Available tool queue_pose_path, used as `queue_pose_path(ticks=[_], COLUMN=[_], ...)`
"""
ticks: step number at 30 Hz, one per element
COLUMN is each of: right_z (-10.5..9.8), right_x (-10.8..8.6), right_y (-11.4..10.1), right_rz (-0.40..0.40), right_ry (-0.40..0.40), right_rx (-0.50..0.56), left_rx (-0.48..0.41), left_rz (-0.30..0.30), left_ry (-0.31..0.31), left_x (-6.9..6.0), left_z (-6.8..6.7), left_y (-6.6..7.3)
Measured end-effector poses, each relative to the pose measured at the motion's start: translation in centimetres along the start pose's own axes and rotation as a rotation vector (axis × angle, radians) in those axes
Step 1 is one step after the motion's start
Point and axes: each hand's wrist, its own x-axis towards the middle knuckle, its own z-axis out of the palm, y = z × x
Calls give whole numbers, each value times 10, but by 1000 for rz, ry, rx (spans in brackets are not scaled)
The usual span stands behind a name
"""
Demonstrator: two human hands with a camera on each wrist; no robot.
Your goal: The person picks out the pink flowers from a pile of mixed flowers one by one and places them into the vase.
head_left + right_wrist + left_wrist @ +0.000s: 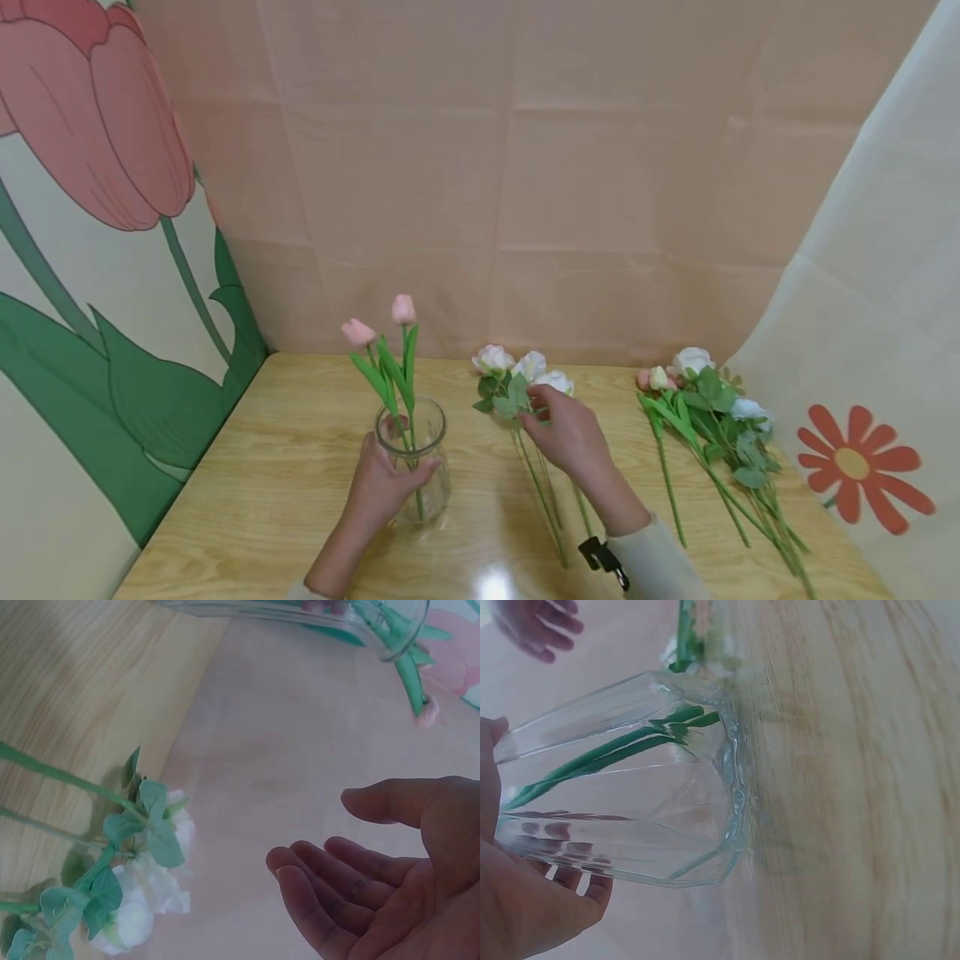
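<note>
My left hand (381, 483) grips the clear glass vase (431, 487), fingers and thumb curled round its upper part. Two pink tulips (403, 310) stand in the vase, their green stems (592, 754) showing through the glass in the left wrist view. To the right, my right hand (572, 435) is held above white and pale pink flowers (492, 359) with green leaves, lying on the table. In the right wrist view that hand (375, 885) has its fingers relaxed and thumb apart, nothing between them, away from the white blooms (131, 922).
At the right of the wooden table (262, 467) lies another bunch with a white rose (693, 360), pink and cream tulips and long green stems (667, 475). A pink cloth (480, 167) hangs behind the table. Printed flower cloths (855, 462) flank both sides.
</note>
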Motion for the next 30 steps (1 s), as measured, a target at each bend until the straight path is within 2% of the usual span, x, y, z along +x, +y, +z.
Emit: queue_pose_path(ticks=[7,19,30], right_z=[-5,-13,-21], right_x=[-2,-8,-16], right_y=[11,34,55], right_rz=[25,98,119], right_ry=[-7,-51,-70], right_rx=[5,-47,-80], left_rx=[-4,26,2], left_rz=[6,11,-4], left_ry=[8,13,10], left_x=[0,0,0], left_z=[-1,1,0], left_y=[0,-2,0])
